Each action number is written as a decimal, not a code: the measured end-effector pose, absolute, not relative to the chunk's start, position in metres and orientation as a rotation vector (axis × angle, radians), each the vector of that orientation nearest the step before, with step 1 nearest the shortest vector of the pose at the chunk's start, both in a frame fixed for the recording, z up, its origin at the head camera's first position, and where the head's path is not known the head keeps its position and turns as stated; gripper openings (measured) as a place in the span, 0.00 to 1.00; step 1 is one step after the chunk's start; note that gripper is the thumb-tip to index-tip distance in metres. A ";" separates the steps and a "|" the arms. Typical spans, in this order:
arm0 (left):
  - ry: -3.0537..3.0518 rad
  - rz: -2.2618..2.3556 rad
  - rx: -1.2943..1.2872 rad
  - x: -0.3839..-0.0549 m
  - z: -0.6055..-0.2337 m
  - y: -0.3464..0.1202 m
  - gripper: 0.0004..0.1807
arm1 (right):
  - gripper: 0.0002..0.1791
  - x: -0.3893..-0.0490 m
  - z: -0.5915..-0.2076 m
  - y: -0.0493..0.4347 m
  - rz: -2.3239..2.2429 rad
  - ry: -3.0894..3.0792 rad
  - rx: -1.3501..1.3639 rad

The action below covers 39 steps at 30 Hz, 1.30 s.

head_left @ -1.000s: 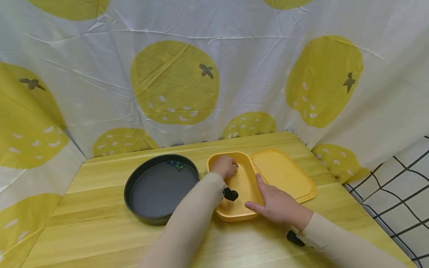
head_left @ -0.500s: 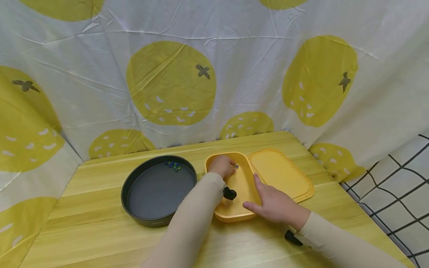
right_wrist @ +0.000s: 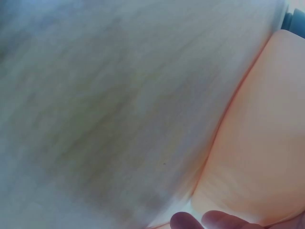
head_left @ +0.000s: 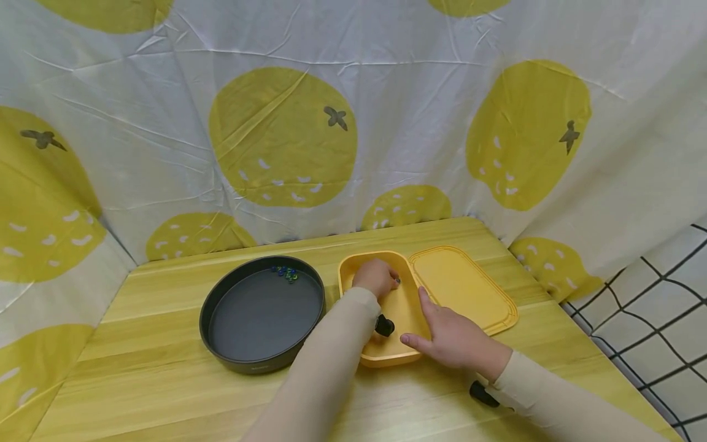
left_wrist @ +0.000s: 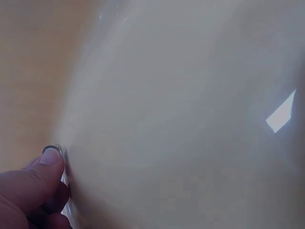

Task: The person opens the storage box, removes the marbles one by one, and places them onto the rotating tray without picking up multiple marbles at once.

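Observation:
My left hand [head_left: 375, 277] reaches into the yellow container [head_left: 405, 313], near its far end. Its thumb and fingertips pinch a small dark marble-like piece [head_left: 397, 280]. In the left wrist view a dark rounded edge [left_wrist: 51, 148] shows at the thumb tip; the rest is hidden by the fingers. My right hand [head_left: 461, 337] rests against the container's right side, thumb stretched over the near right corner and index finger straight along the rim. Two of its fingertips [right_wrist: 186, 221] show by the container's wall [right_wrist: 252, 133] in the right wrist view.
A round dark grey pan [head_left: 259, 319] stands left of the container, with several small blue and green marble-like pieces [head_left: 287, 273] at its far right side. A flat yellow lid [head_left: 464, 285] lies to the right. A patterned curtain [head_left: 409, 141] hangs behind the wooden table [head_left: 138, 344].
My left hand has shifted a little right and nearer inside the container. The small piece formerly beside its fingers is now between the fingertips. My right hand stays in place.

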<state>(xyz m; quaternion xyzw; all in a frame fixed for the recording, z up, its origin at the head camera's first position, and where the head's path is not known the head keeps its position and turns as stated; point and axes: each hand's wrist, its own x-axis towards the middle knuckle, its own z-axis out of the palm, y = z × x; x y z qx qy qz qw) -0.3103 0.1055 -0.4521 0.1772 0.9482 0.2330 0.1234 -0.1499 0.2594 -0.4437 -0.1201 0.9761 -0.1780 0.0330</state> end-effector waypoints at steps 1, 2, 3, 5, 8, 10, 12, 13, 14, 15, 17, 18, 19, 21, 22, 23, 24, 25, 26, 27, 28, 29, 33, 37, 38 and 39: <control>2.763 0.679 0.518 -0.310 -0.452 0.106 0.12 | 0.65 -0.150 -0.444 0.259 -0.549 3.001 -0.371; 2.760 0.679 0.519 -0.310 -0.452 0.106 0.12 | 0.65 -0.150 -0.443 0.259 -0.552 2.997 -0.371; 2.755 0.677 0.519 -0.310 -0.452 0.106 0.12 | 0.65 -0.150 -0.443 0.259 -0.554 2.992 -0.371; 2.745 0.679 0.514 -0.309 -0.452 0.106 0.12 | 0.65 -0.149 -0.442 0.259 -0.558 2.982 -0.365; 2.741 0.678 0.517 -0.308 -0.452 0.106 0.12 | 0.65 -0.149 -0.441 0.258 -0.557 2.972 -0.358; 2.747 0.677 0.530 -0.308 -0.452 0.106 0.10 | 0.65 -0.148 -0.440 0.258 -0.558 2.969 -0.354; 2.756 0.673 0.542 -0.307 -0.452 0.106 0.09 | 0.65 -0.148 -0.439 0.257 -0.555 2.967 -0.350; 2.760 0.667 0.549 -0.307 -0.452 0.106 0.08 | 0.65 -0.148 -0.439 0.257 -0.553 2.967 -0.349; 2.764 0.666 0.554 -0.307 -0.452 0.106 0.08 | 0.65 -0.149 -0.439 0.257 -0.553 2.966 -0.349; 2.765 0.660 0.559 -0.307 -0.452 0.106 0.07 | 0.65 -0.149 -0.439 0.257 -0.554 2.967 -0.349; 2.768 0.652 0.565 -0.306 -0.451 0.105 0.07 | 0.65 -0.149 -0.440 0.257 -0.548 2.969 -0.350; 2.771 0.650 0.569 -0.306 -0.450 0.105 0.06 | 0.65 -0.149 -0.440 0.257 -0.546 2.972 -0.351; 2.772 0.645 0.572 -0.305 -0.450 0.105 0.06 | 0.65 -0.149 -0.440 0.257 -0.544 2.973 -0.353; 2.781 0.635 0.586 -0.303 -0.448 0.105 0.07 | 0.65 -0.149 -0.440 0.257 -0.541 2.977 -0.355; 2.788 0.632 0.591 -0.303 -0.447 0.105 0.07 | 0.65 -0.149 -0.441 0.257 -0.538 2.978 -0.355; 2.795 0.633 0.597 -0.302 -0.447 0.106 0.07 | 0.65 -0.148 -0.441 0.257 -0.535 2.980 -0.354; 2.804 0.625 0.608 -0.302 -0.446 0.106 0.08 | 0.65 -0.148 -0.441 0.258 -0.529 2.983 -0.355; 2.811 0.618 0.616 -0.302 -0.445 0.106 0.09 | 0.65 -0.148 -0.441 0.258 -0.526 2.985 -0.355; 2.817 0.614 0.625 -0.302 -0.444 0.106 0.09 | 0.65 -0.149 -0.442 0.258 -0.524 2.987 -0.356; 2.819 0.616 0.628 -0.302 -0.443 0.107 0.10 | 0.65 -0.148 -0.441 0.257 -0.523 2.986 -0.352; 2.818 0.618 0.628 -0.302 -0.441 0.106 0.10 | 0.65 -0.149 -0.442 0.258 -0.519 2.987 -0.351; 2.812 0.625 0.628 -0.301 -0.439 0.106 0.11 | 0.65 -0.149 -0.442 0.257 -0.516 2.987 -0.349; 2.752 0.713 0.612 -0.298 -0.425 0.101 0.12 | 0.65 -0.148 -0.441 0.257 -0.511 2.984 -0.348; 2.723 0.780 0.669 -0.294 -0.400 0.088 0.13 | 0.65 -0.147 -0.439 0.256 -0.505 2.991 -0.368; 2.730 0.786 0.689 -0.294 -0.394 0.083 0.14 | 0.64 -0.147 -0.439 0.256 -0.504 2.993 -0.372; 2.740 0.780 0.705 -0.294 -0.388 0.078 0.14 | 0.64 -0.147 -0.438 0.256 -0.503 2.993 -0.371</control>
